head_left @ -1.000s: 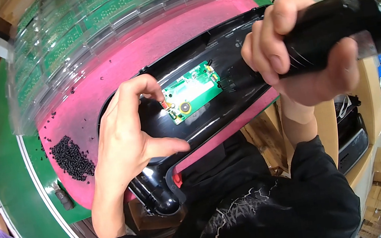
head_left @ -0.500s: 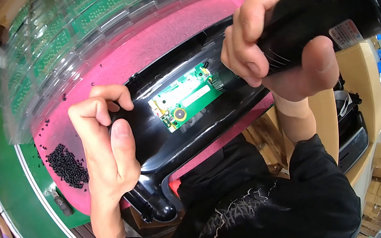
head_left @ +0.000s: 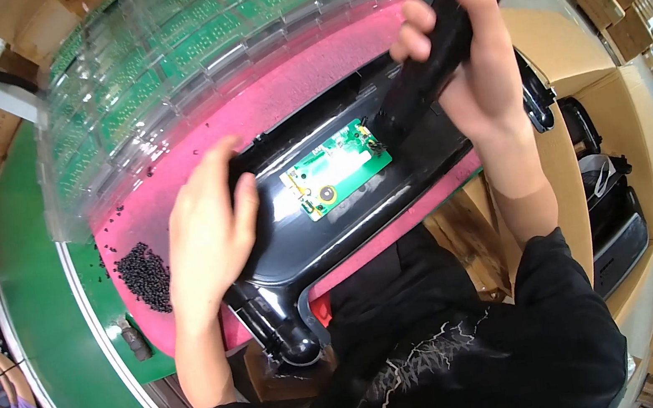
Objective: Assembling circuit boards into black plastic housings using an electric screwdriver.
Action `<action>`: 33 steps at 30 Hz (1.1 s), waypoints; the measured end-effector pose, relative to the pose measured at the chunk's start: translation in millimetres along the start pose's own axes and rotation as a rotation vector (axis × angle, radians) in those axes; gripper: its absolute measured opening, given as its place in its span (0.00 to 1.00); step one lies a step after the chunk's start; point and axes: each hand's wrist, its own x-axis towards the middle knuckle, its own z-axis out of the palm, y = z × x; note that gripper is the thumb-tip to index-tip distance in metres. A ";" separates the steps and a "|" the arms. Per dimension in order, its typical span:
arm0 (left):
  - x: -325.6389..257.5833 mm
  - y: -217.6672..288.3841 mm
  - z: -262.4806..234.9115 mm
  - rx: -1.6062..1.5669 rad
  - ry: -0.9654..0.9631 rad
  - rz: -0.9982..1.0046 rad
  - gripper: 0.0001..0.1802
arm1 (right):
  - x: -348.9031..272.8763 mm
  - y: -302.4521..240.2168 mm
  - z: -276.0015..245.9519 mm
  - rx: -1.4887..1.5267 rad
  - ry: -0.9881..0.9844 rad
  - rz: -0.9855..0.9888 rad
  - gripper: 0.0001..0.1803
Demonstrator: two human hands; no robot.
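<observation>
- Pink mat (head_left: 315,70) under blk shell (head_left: 287,248)
- Blk pwr tool (head_left: 442,47), tip nr PCB (head_left: 347,171) R end
- L hand (head_left: 209,234): fingers open at shell's L end, contact unclear
- R hand (head_left: 486,74): fingers wrapped rnd tool
- Grn PCB inside shell

One head-worn fisheye view looks steeply down from fairly near over left hand (head_left: 211,221) and right hand (head_left: 483,79).
</observation>
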 end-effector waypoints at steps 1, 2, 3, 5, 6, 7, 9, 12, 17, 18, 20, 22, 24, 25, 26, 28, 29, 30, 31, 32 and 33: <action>-0.4 7.2 -4.0 0.118 0.010 0.120 0.21 | 9.8 -0.8 -17.0 0.305 0.025 0.063 0.15; -1.5 8.4 -5.6 0.113 0.012 0.116 0.21 | 13.3 -2.1 -18.4 0.317 0.144 0.071 0.15; -3.9 7.9 -6.0 0.108 0.012 0.113 0.20 | 13.7 -4.6 -18.6 0.330 0.264 0.079 0.15; -4.3 4.5 -5.0 0.071 -0.024 0.097 0.17 | 8.9 -13.1 -20.4 0.382 0.281 0.025 0.17; -4.3 8.4 -4.4 0.085 -0.022 0.102 0.13 | 0.6 -15.2 -19.2 0.312 0.332 -0.064 0.16; -4.5 16.3 -8.4 0.075 -0.046 0.077 0.12 | -5.9 -19.0 -17.2 0.244 0.376 -0.149 0.15; -4.6 19.7 -7.1 0.115 -0.118 0.078 0.11 | -28.4 -36.6 -2.0 0.173 0.175 -0.440 0.06; 1.1 12.1 0.2 0.109 -0.152 0.043 0.11 | -47.4 -42.8 -4.3 -0.169 0.125 -0.583 0.26; 13.0 16.2 7.0 0.037 -0.101 0.052 0.11 | -74.0 -55.8 6.8 -0.178 0.205 -0.709 0.22; 21.3 19.8 6.0 0.042 -0.100 0.078 0.12 | -77.3 -63.5 10.8 -0.197 0.216 -0.748 0.21; 32.7 21.0 -2.1 0.091 -0.122 0.093 0.11 | -60.1 -90.3 -2.7 -0.232 0.129 -0.857 0.20; 14.1 26.5 0.4 0.108 -0.157 0.077 0.10 | -51.6 -117.0 -12.3 -0.304 0.064 -0.977 0.19; 11.1 30.9 0.2 0.050 -0.116 0.088 0.10 | -40.5 -156.3 -15.2 -0.366 0.004 -1.156 0.18; 2.7 28.0 -1.7 0.058 -0.119 0.099 0.10 | -38.1 -175.7 -8.5 -0.383 -0.021 -1.256 0.17; -8.8 23.6 -3.6 0.082 -0.132 0.065 0.11 | -35.8 -193.2 -1.5 -0.391 -0.049 -1.358 0.16; -33.2 6.6 3.9 0.049 -0.067 0.097 0.12 | -38.1 -217.5 16.3 -0.407 -0.088 -1.544 0.15; -39.4 1.5 6.6 0.119 -0.116 0.107 0.18 | -39.3 -225.0 18.5 -0.427 -0.096 -1.620 0.15; -31.0 1.3 3.0 0.086 -0.095 0.175 0.13 | -39.1 -228.5 18.9 -0.441 -0.120 -1.670 0.14; -19.4 4.0 3.2 0.047 -0.086 0.229 0.12 | -37.2 -231.2 14.0 -0.457 -0.147 -1.698 0.14; -8.7 13.8 5.9 0.083 -0.121 0.142 0.12 | -39.0 -227.4 5.8 -0.477 -0.175 -1.682 0.13; -14.8 15.2 -3.9 0.129 -0.222 0.053 0.11 | -50.8 -211.8 4.2 -0.506 -0.151 -1.625 0.13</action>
